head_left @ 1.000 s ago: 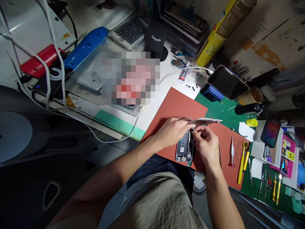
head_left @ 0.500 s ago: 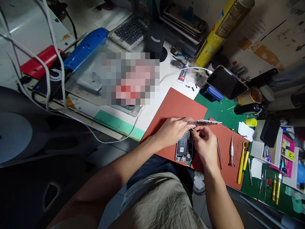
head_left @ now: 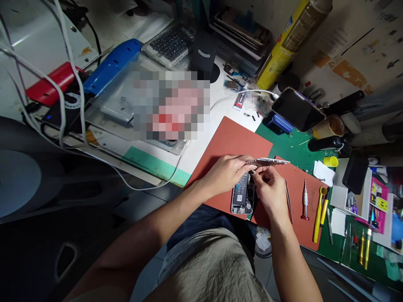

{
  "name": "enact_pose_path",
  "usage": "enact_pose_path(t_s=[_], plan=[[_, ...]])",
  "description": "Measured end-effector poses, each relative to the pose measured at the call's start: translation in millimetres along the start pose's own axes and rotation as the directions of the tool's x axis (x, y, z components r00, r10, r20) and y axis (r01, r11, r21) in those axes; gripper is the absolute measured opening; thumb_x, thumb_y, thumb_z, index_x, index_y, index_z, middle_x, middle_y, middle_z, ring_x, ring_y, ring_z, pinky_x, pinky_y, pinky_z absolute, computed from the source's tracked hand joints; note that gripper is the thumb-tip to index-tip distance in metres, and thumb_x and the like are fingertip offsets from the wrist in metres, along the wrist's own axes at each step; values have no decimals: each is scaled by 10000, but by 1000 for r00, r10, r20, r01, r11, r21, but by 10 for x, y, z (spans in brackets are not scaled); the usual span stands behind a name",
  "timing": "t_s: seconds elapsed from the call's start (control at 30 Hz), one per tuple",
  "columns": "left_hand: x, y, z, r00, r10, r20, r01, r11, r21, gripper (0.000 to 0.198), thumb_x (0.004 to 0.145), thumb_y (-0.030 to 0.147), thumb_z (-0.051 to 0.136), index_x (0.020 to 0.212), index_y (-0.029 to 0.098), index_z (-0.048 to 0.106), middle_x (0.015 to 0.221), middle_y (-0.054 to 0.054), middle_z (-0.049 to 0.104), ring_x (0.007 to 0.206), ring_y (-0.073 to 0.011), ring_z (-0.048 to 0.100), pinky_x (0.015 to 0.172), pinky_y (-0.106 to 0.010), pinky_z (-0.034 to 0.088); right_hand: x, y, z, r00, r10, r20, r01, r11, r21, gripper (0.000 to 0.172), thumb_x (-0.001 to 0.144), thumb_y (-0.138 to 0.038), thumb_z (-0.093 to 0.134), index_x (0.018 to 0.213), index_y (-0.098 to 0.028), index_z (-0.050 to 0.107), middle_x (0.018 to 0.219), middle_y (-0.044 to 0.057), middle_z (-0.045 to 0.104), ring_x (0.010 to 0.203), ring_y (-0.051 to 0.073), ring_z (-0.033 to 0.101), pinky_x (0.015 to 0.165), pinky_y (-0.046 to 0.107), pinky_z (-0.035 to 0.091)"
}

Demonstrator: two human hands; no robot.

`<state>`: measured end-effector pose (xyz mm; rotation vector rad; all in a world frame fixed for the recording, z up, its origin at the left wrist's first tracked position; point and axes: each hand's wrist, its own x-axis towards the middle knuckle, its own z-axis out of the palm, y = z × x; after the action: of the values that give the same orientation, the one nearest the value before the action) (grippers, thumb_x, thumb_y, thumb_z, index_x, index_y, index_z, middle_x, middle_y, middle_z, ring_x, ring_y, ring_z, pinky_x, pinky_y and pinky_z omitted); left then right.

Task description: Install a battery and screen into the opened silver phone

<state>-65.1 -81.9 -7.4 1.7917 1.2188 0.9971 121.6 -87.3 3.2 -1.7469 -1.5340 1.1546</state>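
An opened phone body (head_left: 242, 196) with its battery showing lies on a red-brown mat (head_left: 233, 140). Its screen panel (head_left: 270, 161) is lifted edge-on above the phone. My left hand (head_left: 228, 173) is closed on the near end of that panel. My right hand (head_left: 270, 192) is pinched at the joint between panel and body; what its fingertips hold is too small to make out. Tweezers (head_left: 288, 200) lie just right of my right hand.
A red-tipped screwdriver (head_left: 304, 199), yellow pry tools (head_left: 319, 214) and more small tools lie at the right on a green mat (head_left: 292, 147). A phone on a stand (head_left: 297, 110), a yellow spray can (head_left: 285, 40), a glue tube (head_left: 238, 100), cables and stacked parts crowd the back.
The tweezers have come into view on the mat beside my right hand. A phone at the far right has gone dark. Both hands stay at the panel.
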Motion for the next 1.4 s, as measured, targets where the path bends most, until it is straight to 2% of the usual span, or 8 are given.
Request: enact_pose_path(t_s=[0.53,0.77,1.17,1.23,1.4], plan=[[6,-7,15,1000,-4,16,4,1000,7,238,1119,252,523,1196,173,734,1101,-51,813,996,-212,760,872,-326,547,-13,27,-1,1000,-19,-3,19,1000,18,251,919,-466,723,873,-229,655,660,-21,619,548,145,500,544,270,391],[1,-20,23,1000,14,8,-14,1000,7,218,1116,235,533,1194,166,725,1104,-48,809,989,-210,758,868,-321,539,-52,16,36,998,-56,-40,54,997,-53,196,949,-414,666,895,-225,659,698,-8,652,578,146,539,574,273,399],[-3,-4,17,1000,16,-7,-16,999,-29,230,1119,248,519,1166,178,733,1081,-46,810,969,-205,753,863,-329,542,-86,-17,57,991,-119,-61,108,982,-157,222,977,-449,644,927,-233,660,760,6,715,618,167,609,609,299,440],[-4,2,15,1000,11,-10,-11,999,-35,218,1114,246,536,1175,178,734,1078,-44,809,974,-207,754,860,-326,540,-76,-8,54,992,-110,-66,100,986,-133,219,968,-445,649,920,-231,661,761,8,708,615,165,599,608,298,434],[-7,-5,19,1000,-4,-5,4,1000,-27,214,1114,245,536,1183,173,726,1078,-47,805,976,-210,753,859,-326,540,-16,26,24,999,14,-29,-14,1000,9,215,904,-428,709,862,-227,647,669,-17,630,557,148,522,556,276,401]])
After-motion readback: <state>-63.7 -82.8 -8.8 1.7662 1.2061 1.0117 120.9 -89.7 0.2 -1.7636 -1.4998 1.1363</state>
